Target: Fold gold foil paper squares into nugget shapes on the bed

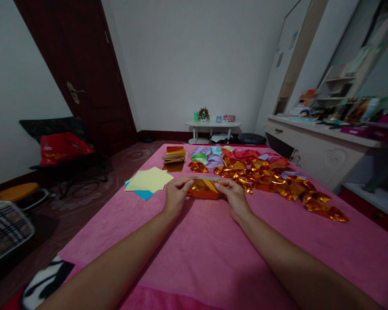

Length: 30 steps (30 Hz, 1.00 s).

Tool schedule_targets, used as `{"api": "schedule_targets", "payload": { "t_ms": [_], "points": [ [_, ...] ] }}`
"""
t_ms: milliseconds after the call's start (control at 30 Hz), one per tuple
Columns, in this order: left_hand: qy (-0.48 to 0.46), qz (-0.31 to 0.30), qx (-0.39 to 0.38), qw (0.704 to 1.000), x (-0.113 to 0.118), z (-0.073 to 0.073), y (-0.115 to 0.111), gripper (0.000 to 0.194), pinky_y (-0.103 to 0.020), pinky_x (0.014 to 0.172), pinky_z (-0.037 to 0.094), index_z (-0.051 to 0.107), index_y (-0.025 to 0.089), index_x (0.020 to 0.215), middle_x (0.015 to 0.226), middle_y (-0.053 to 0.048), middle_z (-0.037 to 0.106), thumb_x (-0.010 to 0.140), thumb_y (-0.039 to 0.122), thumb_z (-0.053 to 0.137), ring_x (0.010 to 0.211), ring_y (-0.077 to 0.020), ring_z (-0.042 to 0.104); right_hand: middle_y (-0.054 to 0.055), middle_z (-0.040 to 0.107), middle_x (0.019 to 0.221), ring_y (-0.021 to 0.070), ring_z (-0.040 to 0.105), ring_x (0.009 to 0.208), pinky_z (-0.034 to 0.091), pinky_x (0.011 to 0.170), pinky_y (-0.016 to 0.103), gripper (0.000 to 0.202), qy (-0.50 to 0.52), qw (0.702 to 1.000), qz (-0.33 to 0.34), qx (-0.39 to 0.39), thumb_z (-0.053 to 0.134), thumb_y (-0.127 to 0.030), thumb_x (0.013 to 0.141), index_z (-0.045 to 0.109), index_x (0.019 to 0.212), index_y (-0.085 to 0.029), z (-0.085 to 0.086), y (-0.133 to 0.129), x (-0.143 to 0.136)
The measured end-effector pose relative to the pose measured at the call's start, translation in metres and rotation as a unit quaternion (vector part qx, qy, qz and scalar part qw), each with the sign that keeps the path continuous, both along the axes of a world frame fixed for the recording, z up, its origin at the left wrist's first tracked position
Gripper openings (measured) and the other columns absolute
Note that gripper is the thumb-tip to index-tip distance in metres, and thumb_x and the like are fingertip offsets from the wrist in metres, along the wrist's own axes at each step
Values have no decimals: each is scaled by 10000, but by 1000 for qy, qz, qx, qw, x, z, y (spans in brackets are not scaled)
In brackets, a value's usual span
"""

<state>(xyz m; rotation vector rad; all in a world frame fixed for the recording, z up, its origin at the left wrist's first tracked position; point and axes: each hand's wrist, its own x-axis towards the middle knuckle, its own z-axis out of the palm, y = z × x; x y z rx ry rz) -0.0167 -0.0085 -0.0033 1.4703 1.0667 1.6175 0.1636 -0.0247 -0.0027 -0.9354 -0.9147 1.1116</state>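
Note:
Between my hands, just above the pink cloth, is a sheet of shiny gold foil paper (203,188), partly folded, with a greyish edge along its far side. My left hand (177,191) pinches its left end between thumb and fingers. At the right end, my right hand (233,193) grips it the same way. Left of my left hand lie loose yellow paper sheets (148,179) with a blue sheet (145,194) showing beneath. Beyond them sits a stack of gold foil sheets (174,158).
Folded gold foil pieces (271,176) spread across the right of the pink cloth (207,249), with coloured paper pieces (213,158) behind. A white side table (210,124) stands by the wall. At right is a cluttered dresser (317,137); at left, a chair with a red bag (63,148).

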Motion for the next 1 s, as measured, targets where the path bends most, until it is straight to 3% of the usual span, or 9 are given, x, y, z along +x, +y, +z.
{"api": "schedule_targets", "payload": {
  "t_ms": [267, 833, 1000],
  "points": [
    [3, 0, -21, 1000, 3, 4, -3, 218, -249, 634, 483, 751, 130, 789, 800, -70, 723, 705, 327, 706, 706, -163, 632, 2, 677, 631, 133, 568, 566, 430, 575, 257, 239, 23, 999, -21, -7, 816, -314, 538, 674, 665, -170, -4, 4, 1],
    [2, -24, -38, 999, 4, 5, -7, 192, -230, 620, 484, 741, 129, 740, 756, -62, 720, 702, 314, 703, 683, -152, 632, -28, 654, 596, 125, 565, 539, 431, 554, 252, 263, 37, 997, -72, -1, 818, -316, 519, 642, 657, -177, -3, 3, 1],
    [15, -4, -27, 1000, 4, 6, -6, 168, -225, 611, 472, 731, 125, 704, 724, -53, 703, 689, 291, 707, 666, -145, 617, -28, 655, 580, 115, 560, 521, 423, 537, 239, 245, 39, 996, -78, -2, 812, -299, 527, 640, 650, -174, -2, 2, 0]
  ]
}}
